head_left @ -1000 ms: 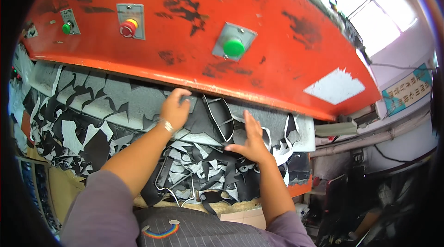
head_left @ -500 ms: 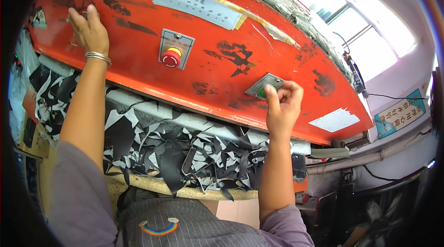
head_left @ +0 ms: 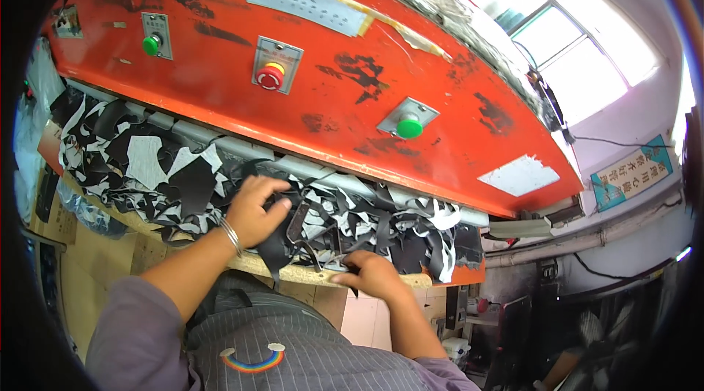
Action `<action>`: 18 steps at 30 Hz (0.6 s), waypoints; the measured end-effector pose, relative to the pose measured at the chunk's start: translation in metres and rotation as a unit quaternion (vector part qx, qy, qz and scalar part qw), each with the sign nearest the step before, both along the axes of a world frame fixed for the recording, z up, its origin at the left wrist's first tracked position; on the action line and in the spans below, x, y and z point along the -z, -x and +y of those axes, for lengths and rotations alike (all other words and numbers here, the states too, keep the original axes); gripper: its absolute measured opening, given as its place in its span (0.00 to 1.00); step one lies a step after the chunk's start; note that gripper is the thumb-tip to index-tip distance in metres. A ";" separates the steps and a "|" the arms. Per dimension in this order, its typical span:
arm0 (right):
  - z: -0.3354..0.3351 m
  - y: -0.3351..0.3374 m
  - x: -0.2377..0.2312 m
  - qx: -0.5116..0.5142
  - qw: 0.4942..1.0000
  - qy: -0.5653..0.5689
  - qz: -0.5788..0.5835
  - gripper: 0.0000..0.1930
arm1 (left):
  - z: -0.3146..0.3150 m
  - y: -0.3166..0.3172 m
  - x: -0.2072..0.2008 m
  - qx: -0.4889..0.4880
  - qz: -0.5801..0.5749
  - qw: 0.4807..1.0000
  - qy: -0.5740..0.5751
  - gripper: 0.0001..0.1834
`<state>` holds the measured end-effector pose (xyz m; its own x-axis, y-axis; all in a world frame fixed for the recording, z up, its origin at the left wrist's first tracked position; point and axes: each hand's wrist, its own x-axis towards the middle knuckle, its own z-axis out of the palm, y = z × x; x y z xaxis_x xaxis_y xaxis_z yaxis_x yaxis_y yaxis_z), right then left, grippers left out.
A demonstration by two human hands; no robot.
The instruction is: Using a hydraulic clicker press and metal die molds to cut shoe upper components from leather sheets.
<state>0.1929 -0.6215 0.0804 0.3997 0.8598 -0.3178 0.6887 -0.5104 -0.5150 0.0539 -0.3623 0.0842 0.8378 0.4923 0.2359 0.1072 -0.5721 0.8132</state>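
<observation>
The left hand [head_left: 253,209] lies palm down on a heap of black and white scraps [head_left: 183,171] spread along the press bed, just under the near edge of the big orange press head [head_left: 330,112]. Its fingers [head_left: 273,187] are curled loosely together, the tips pressing on a dark cut strip [head_left: 296,221] that sits just to the right of them; the thumb points right toward that strip. Whether the fingers actually pinch the strip or only rest on it cannot be told. A thin metal bangle [head_left: 232,235] circles the left wrist.

The right hand [head_left: 370,274] is nearer and further right, at the front edge of the wooden board [head_left: 308,272] that carries the scraps. Its fingers are bent down and bunched, the tips buried in dark scraps at the board's edge, so what they grip, if anything, is hidden. The two hands are near each other, with the dark strip and a tangle of offcuts between them.

On the press head, well above the hands, sit a green button [head_left: 151,44] on the far left, a red button [head_left: 270,77] in the middle and another green button [head_left: 409,127] to the right. A bright window [head_left: 587,61] lies at the far right.
</observation>
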 end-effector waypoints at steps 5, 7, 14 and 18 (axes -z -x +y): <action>-0.007 0.015 0.010 0.055 0.992 -0.036 -0.105 0.29 | -0.048 -0.001 0.057 0.116 0.074 0.990 -0.014 0.35; -0.006 0.012 0.006 0.061 0.994 -0.007 -0.092 0.29 | -0.050 -0.005 0.061 0.127 0.111 0.985 -0.018 0.39; -0.005 -0.006 0.007 0.014 0.999 0.027 -0.028 0.27 | -0.050 -0.005 0.054 0.154 0.150 0.976 0.013 0.43; 0.003 -0.044 0.006 0.107 0.993 -0.009 0.044 0.19 | -0.060 0.006 0.075 0.134 0.089 0.986 0.042 0.43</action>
